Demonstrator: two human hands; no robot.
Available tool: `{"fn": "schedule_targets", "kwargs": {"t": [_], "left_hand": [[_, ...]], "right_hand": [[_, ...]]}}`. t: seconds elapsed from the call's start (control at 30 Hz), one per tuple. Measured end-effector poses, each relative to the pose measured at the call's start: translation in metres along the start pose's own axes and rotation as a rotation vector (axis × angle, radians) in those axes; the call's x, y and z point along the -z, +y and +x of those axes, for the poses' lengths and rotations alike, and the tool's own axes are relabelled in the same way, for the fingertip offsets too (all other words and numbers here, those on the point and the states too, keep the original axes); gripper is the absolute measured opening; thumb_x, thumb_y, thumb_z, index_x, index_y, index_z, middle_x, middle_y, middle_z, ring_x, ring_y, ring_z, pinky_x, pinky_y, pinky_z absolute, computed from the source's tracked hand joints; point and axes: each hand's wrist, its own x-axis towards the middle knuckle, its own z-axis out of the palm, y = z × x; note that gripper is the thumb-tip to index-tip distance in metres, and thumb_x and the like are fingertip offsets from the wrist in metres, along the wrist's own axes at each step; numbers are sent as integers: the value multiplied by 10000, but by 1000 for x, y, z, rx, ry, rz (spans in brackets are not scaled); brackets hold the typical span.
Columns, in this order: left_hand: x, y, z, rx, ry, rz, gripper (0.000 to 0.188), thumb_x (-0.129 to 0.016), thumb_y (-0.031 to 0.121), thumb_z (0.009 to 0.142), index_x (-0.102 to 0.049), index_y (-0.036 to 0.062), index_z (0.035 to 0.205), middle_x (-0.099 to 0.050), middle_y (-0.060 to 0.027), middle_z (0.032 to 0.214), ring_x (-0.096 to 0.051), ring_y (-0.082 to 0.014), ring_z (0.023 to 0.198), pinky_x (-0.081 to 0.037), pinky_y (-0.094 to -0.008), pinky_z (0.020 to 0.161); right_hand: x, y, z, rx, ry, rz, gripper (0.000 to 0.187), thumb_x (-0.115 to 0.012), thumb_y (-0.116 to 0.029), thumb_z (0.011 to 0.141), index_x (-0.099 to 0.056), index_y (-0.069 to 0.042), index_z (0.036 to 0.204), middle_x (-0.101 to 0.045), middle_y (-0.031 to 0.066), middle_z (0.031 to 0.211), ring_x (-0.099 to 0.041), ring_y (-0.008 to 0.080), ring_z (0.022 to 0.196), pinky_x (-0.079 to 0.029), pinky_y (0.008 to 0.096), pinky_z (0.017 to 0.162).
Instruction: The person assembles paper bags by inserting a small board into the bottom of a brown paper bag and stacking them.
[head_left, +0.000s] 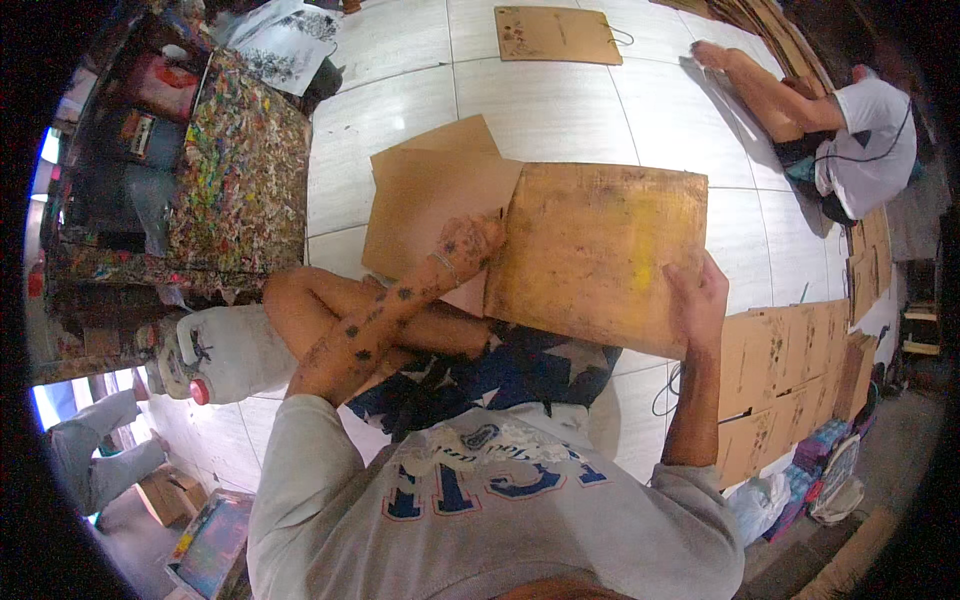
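Observation:
A flat, roughly rectangular board (595, 250), brown with yellow and dark stains, is tilted in front of me above my crossed legs. My right hand (697, 295) grips its right edge, thumb on the upper face and the other fingers mostly hidden. At the board's left edge, my left hand (474, 240) is closed, its fingers bent; I cannot make out whether it pinches the board or something small. Under my left hand lie plain brown cardboard sheets (412, 205), overlapping at angles on the floor.
Another cardboard piece with a cord loop (560, 35) lies on the tiled floor ahead. Printed cardboard panels (785, 365) spread to my right. Far right, another person (870, 140) sits on the floor. A paint-crusted table (240, 170) and a white jug (235, 350) stand left.

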Motion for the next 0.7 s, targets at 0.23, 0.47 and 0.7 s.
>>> {"fn": "schedule_targets", "kwargs": {"t": [0.23, 0.47, 0.7], "left_hand": [[1, -5, 2, 16, -54, -119, 182, -542, 133, 796, -566, 51, 956, -602, -110, 833, -611, -307, 752, -488, -442, 620], [-3, -15, 3, 29, -100, -212, 208, -541, 142, 806, -557, 52, 992, -595, -115, 883, -608, -305, 790, -494, -436, 644], [-1, -17, -10, 60, -134, -261, 234, -540, 152, 817, -548, 53, 1029, -588, -120, 933, -605, -304, 828, -500, -430, 668]], "right_hand": [[-9, -1, -24, 69, 142, -64, 330, -620, -29, 844, -533, 69, 1147, -637, 115, 1048, -603, 157, 921, -485, 292, 813], [-1, 4, -25, 93, 147, 10, 305, -620, -36, 850, -539, 70, 1125, -640, 110, 1026, -596, 149, 915, -481, 285, 805], [15, 11, 8, 22, 65, 65, 363, -606, 0, 837, -507, 106, 1169, -626, 134, 1060, -606, 170, 929, -490, 300, 823]]}}
